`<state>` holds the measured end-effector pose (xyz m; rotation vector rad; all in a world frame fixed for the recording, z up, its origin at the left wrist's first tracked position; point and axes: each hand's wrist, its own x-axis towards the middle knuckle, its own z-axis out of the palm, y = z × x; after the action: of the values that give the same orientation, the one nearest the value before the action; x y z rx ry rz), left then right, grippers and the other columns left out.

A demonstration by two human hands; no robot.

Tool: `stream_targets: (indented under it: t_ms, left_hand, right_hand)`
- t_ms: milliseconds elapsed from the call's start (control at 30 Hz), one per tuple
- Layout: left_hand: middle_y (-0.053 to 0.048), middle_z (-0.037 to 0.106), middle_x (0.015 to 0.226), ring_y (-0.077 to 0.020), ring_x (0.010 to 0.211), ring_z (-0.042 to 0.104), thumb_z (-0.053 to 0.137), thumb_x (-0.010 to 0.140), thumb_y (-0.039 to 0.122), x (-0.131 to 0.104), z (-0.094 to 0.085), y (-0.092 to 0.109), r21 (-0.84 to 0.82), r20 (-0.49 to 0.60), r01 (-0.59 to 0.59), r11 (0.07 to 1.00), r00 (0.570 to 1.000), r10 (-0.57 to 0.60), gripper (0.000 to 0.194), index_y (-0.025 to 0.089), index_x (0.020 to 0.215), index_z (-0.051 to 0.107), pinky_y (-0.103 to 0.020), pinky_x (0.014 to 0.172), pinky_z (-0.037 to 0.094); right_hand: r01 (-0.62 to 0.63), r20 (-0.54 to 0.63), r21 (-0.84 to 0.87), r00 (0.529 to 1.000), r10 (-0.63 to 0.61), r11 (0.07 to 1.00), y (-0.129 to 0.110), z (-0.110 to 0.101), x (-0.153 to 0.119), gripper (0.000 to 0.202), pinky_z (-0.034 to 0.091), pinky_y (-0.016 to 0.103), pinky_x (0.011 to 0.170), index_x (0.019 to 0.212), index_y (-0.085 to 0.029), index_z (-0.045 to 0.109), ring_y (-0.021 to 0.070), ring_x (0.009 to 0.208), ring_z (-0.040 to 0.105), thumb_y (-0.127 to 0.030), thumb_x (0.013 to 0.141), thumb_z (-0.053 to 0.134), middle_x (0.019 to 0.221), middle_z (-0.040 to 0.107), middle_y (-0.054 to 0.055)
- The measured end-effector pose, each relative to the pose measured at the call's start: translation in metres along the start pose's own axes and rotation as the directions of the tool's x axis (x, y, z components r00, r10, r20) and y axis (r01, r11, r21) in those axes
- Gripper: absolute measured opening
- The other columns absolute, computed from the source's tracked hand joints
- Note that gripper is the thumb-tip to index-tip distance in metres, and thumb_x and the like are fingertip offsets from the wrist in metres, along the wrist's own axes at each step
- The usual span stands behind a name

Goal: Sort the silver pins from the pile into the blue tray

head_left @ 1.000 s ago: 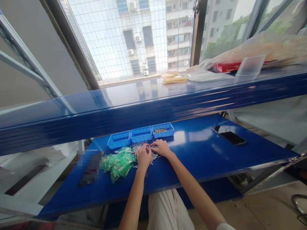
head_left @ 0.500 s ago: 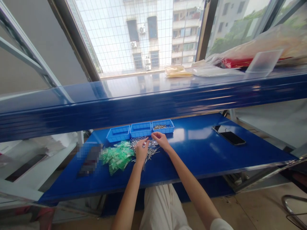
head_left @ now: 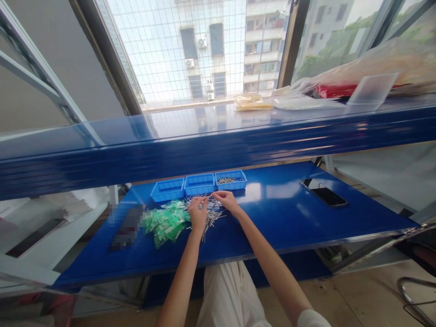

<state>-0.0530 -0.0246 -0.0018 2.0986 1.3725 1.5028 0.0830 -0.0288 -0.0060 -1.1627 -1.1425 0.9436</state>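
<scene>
My left hand is closed in a pinch above a heap of thin silvery metal rods. Close to its right, my right hand also pinches, thumb and forefinger together. The fingertips of both hands almost meet, and a tiny pale piece shows between them, too small to name. A pile of small green plastic packets lies left of my left hand. Behind the hands stands a row of blue trays: the right tray holds short metal pins, while the middle tray and left tray show bare bottoms.
A phone lies on the right of the blue table. A dark, pixelated item is at the left. Above runs a blue shelf bearing plastic bags and a clear plastic box.
My right hand has shifted slightly left and down, bringing its fingertips nearer to those of my left hand. The left fingers have drawn closer together. The view has moved a little.
</scene>
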Motion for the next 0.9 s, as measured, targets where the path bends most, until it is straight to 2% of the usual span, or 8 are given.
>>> stream_targets:
  t_ms: [133, 233, 333, 433, 567, 733, 833, 900]
  left_hand:
    - [-0.003, 0.061, 0.079, -0.0149, 0.069, 0.055, 0.05, 0.079, 0.036, -0.0006, 0.0004, -0.0001, 0.046, 0.013, 0.023, 0.999, 1.0, -0.024, 0.023, 0.019, 0.079, 0.065, -0.032, 0.076, 0.039]
    - [-0.005, 0.062, 0.082, -0.0197, 0.08, 0.055, 0.052, 0.078, 0.035, -0.0017, -0.0006, -0.0015, 0.181, -0.057, 0.082, 0.98, 0.996, -0.073, 0.021, 0.02, 0.078, 0.066, -0.036, 0.08, 0.036]
    - [-0.006, 0.061, 0.084, -0.0238, 0.087, 0.053, 0.055, 0.075, 0.033, -0.003, -0.0027, -0.0017, 0.29, -0.11, 0.15, 0.945, 0.986, -0.123, 0.018, 0.021, 0.078, 0.067, -0.039, 0.081, 0.034]
    - [-0.006, 0.06, 0.085, -0.025, 0.089, 0.052, 0.054, 0.074, 0.027, -0.0041, -0.0042, -0.0005, 0.326, -0.102, 0.168, 0.93, 0.985, -0.142, 0.015, 0.022, 0.081, 0.067, -0.041, 0.081, 0.033]
    - [-0.005, 0.059, 0.089, -0.0242, 0.091, 0.051, 0.05, 0.074, 0.019, -0.0041, -0.0036, 0.002, 0.301, -0.066, 0.124, 0.946, 0.992, -0.109, 0.025, 0.024, 0.094, 0.064, -0.04, 0.082, 0.034]
    - [-0.006, 0.06, 0.089, -0.0219, 0.091, 0.052, 0.049, 0.076, 0.021, -0.0033, -0.001, 0.0035, 0.212, 0.013, -0.001, 0.977, 1.0, -0.001, 0.022, 0.022, 0.093, 0.063, -0.037, 0.084, 0.035]
    - [-0.005, 0.062, 0.09, -0.0205, 0.091, 0.053, 0.046, 0.078, 0.021, -0.0044, 0.001, 0.0024, 0.181, 0.123, -0.069, 0.981, 0.991, 0.047, 0.022, 0.022, 0.093, 0.062, -0.036, 0.084, 0.035]
    - [-0.004, 0.063, 0.09, -0.0209, 0.091, 0.053, 0.047, 0.077, 0.021, -0.0056, 0.0028, 0.0011, 0.191, 0.215, -0.08, 0.978, 0.976, 0.038, 0.022, 0.022, 0.092, 0.063, -0.036, 0.083, 0.035]
  right_hand:
    - [0.046, 0.031, -0.021, 0.999, -0.045, 0.999, 0.0007, -0.0007, 0.0014, 0.038, 0.045, 0.029, 0.066, 0.083, -0.015, 0.068, 0.0188, 0.075, 0.061, -0.049, 0.068, 0.059, 0.08, 0.068, 0.007]
    - [0.114, 0.015, -0.233, 0.993, -0.113, 0.966, 0.0013, -0.0036, -0.0001, 0.037, 0.043, 0.029, 0.067, 0.085, -0.016, 0.068, 0.018, 0.074, 0.059, -0.048, 0.075, 0.051, 0.082, 0.067, 0.007]
    - [0.178, 0.033, -0.586, 0.98, -0.197, 0.79, 0.0039, -0.0063, -0.0038, 0.029, 0.039, 0.032, 0.072, 0.085, -0.02, 0.068, 0.0183, 0.079, 0.055, -0.044, 0.075, 0.054, 0.085, 0.065, 0.005]
    - [0.181, 0.075, -0.77, 0.978, -0.195, 0.611, 0.0064, -0.0062, -0.0071, 0.026, 0.033, 0.033, 0.076, 0.087, -0.023, 0.068, 0.0197, 0.087, 0.051, -0.043, 0.072, 0.059, 0.09, 0.062, 0.005]
    - [0.138, 0.072, -0.821, 0.988, -0.139, 0.555, 0.0069, -0.0041, -0.0078, 0.02, 0.03, 0.033, 0.074, 0.083, -0.025, 0.068, 0.0195, 0.088, 0.049, -0.039, 0.076, 0.056, 0.09, 0.061, 0.004]
    - [0.154, 0.112, -0.837, 0.987, -0.111, 0.525, 0.0059, -0.0047, -0.0071, 0.023, 0.028, 0.032, 0.072, 0.08, -0.024, 0.067, 0.0196, 0.087, 0.049, -0.042, 0.077, 0.054, 0.089, 0.06, 0.004]
    - [0.173, 0.144, -0.836, 0.985, -0.097, 0.521, 0.0057, -0.0053, -0.0069, 0.023, 0.028, 0.031, 0.071, 0.08, -0.023, 0.066, 0.0188, 0.084, 0.05, -0.043, 0.078, 0.054, 0.086, 0.061, 0.004]
    - [0.181, 0.157, -0.836, 0.983, -0.091, 0.518, 0.006, -0.0053, -0.0063, 0.023, 0.028, 0.03, 0.07, 0.081, -0.023, 0.066, 0.0181, 0.083, 0.05, -0.041, 0.079, 0.052, 0.085, 0.061, 0.004]
